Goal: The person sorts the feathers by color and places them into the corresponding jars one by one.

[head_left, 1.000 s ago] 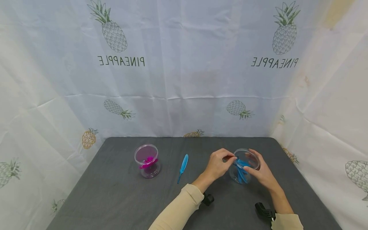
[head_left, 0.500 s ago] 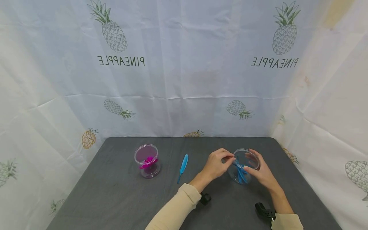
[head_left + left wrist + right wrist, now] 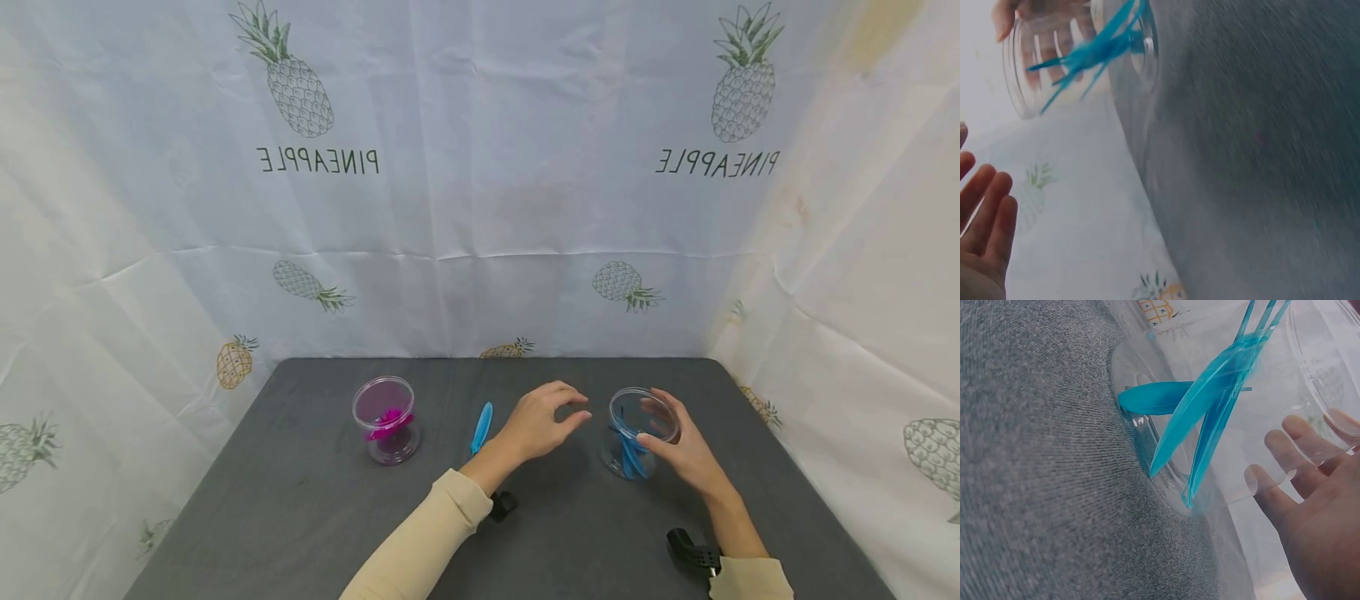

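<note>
My right hand point(image 3: 688, 450) holds a clear plastic jar point(image 3: 611, 465) at the right of the table, fingers around its far side and thumb at the near rim. Several blue feathers point(image 3: 1191, 419) lean inside this jar, their quills pointing up. To the left of it, my left hand point(image 3: 534, 425) hovers with nothing held, thumb and fingers apart. The left wrist view shows its loosely bent fingers point(image 3: 997, 231) away from the jar. A single blue feather point(image 3: 482, 425) lies on the table, its lower end hidden behind my left wrist.
Another clear jar point(image 3: 392, 457), with magenta feathers point(image 3: 388, 423) inside, stands left of the single feather. The dark grey table point(image 3: 300, 517) ends against a white curtain point(image 3: 480, 200) printed with pineapples. Black wrist straps show on both arms.
My left hand has let go of a feather at the jar's rim and drawn back to the left, its fingers spreading. The right hand and its jar stay in place.
</note>
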Demonstrator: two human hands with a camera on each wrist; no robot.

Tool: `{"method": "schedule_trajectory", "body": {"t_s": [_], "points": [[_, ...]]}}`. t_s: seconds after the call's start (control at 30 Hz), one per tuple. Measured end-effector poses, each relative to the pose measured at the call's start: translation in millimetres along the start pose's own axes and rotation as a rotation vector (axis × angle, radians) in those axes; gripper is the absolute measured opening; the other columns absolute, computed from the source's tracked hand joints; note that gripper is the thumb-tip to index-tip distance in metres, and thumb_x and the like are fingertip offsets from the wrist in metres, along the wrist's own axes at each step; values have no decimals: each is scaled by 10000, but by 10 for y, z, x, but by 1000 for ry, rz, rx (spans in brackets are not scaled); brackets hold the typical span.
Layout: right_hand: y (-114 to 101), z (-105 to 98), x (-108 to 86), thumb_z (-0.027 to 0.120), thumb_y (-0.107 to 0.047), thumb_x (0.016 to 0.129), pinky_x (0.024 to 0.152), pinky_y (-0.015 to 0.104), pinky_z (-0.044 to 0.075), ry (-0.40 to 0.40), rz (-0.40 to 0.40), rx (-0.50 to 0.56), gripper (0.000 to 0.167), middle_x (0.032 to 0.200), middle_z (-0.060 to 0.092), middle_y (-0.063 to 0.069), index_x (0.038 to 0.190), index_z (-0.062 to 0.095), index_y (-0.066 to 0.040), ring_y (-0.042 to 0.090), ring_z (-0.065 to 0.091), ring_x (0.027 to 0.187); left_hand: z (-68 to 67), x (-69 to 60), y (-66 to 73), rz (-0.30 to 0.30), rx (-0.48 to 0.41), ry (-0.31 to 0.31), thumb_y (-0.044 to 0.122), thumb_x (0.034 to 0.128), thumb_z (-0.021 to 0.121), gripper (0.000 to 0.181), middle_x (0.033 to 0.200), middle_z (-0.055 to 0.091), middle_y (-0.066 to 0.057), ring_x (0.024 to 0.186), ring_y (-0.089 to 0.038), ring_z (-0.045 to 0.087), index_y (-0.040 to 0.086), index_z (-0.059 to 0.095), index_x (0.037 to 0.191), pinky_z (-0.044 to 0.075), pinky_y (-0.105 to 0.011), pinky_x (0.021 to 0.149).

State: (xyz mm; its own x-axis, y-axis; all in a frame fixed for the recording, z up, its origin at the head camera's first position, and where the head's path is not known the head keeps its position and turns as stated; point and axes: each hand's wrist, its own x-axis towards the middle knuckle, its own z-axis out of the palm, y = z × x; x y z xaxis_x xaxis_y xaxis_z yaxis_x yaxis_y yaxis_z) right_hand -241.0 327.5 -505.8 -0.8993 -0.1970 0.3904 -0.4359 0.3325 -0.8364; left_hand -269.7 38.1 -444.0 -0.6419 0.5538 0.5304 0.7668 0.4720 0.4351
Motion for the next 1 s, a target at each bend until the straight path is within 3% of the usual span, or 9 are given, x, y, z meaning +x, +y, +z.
{"method": "schedule_trajectory", "body": {"t_s": [0.6,1.0], "points": [[-25,-6,-1,631,28,967,1030,80,351,-6,2,18,761,1477,351,336,1578,178,20,-70,400,1307,-434,-314,-378,-75,52,-154,356,1014,640,397,1369,614,-37,1297,-222,555,136,649,1345,463,-431,1076],[9,-10,-8,612,44,971,1027,77,334,-15,-7,31,765,1474,332,341,1588,160,15,-59,393,1313,-576,-567,-611,-161,85,-240,404,1016,613,482,1456,542,-86,1369,-282,478,127,590,1410,396,-511,1124]]}}
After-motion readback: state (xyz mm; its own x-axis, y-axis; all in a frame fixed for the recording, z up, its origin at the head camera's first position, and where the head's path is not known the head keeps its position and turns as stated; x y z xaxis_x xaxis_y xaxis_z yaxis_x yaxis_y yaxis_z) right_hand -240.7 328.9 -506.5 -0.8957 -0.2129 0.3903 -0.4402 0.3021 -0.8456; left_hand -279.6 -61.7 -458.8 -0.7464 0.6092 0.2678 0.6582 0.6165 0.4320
